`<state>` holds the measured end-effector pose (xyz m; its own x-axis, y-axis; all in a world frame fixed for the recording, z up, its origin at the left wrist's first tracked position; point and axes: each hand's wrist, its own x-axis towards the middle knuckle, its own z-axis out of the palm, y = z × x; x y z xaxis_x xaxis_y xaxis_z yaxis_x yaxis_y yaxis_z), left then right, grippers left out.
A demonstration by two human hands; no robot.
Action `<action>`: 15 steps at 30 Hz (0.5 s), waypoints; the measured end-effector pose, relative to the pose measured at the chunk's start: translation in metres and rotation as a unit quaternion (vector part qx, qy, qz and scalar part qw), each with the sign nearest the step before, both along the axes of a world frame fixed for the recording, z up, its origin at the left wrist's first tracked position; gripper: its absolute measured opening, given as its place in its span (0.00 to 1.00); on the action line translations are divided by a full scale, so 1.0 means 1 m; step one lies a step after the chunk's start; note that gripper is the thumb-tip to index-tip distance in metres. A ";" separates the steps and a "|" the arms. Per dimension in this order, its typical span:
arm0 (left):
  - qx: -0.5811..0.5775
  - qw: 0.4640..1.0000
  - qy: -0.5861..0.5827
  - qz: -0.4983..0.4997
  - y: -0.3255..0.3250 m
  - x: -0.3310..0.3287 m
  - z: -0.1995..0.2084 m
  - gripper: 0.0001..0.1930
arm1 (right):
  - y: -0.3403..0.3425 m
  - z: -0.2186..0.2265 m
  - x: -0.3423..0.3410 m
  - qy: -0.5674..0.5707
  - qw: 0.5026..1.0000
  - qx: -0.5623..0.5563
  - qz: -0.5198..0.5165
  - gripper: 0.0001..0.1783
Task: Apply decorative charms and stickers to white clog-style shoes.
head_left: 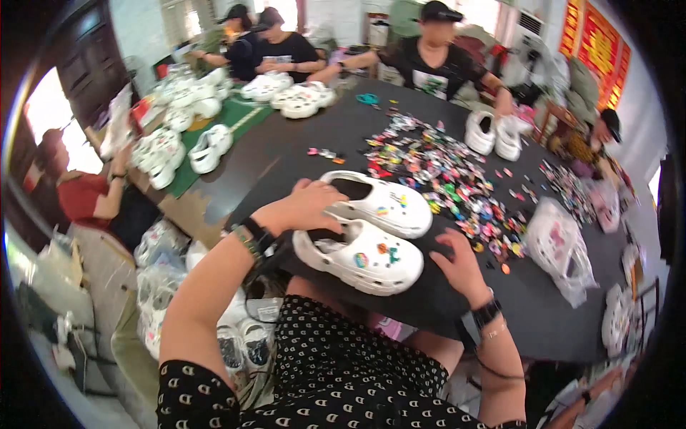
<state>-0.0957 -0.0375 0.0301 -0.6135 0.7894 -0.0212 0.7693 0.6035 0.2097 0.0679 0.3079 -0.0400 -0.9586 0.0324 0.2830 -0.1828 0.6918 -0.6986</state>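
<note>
A pair of white clogs lies side by side at the near edge of the dark table, toes to the right. The far clog (400,207) and the near clog (382,261) carry small colourful charms on their toes. My left hand (307,207) grips the pair at the heel end, its fingers at the far clog and its thumb by the near clog's opening. Just past the toes, my right hand (459,264) is open and holds nothing, its fingers apart. A large heap of colourful shoe charms (436,164) spreads beyond the clogs.
More white clogs (304,100) stand on the dark table (279,154) and its green mat (243,118). A bagged pair (561,239) lies to the right. Across the table, a person (436,57) reaches toward another pair (493,136). Others sit around; bagged shoes (161,286) stand at lower left.
</note>
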 end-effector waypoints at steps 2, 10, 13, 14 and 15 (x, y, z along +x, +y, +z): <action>0.019 0.998 0.028 -0.054 -0.008 -0.006 -0.004 0.34 | -0.002 -0.004 0.016 -0.023 1.000 -0.004 -0.012 0.19; 0.113 0.992 0.046 -0.011 -0.001 0.009 -0.022 0.12 | -0.014 -0.034 0.043 0.035 0.991 0.131 -0.017 0.17; 0.143 0.987 0.053 0.053 -0.026 0.018 -0.020 0.12 | -0.020 -0.035 0.045 0.039 0.985 0.164 -0.030 0.17; 0.160 0.981 0.055 0.096 -0.037 0.016 -0.019 0.12 | -0.021 -0.036 0.045 0.039 0.982 0.179 -0.036 0.16; 0.176 0.973 0.057 0.138 -0.049 0.012 -0.019 0.13 | -0.023 -0.035 0.044 0.040 0.983 0.177 -0.035 0.16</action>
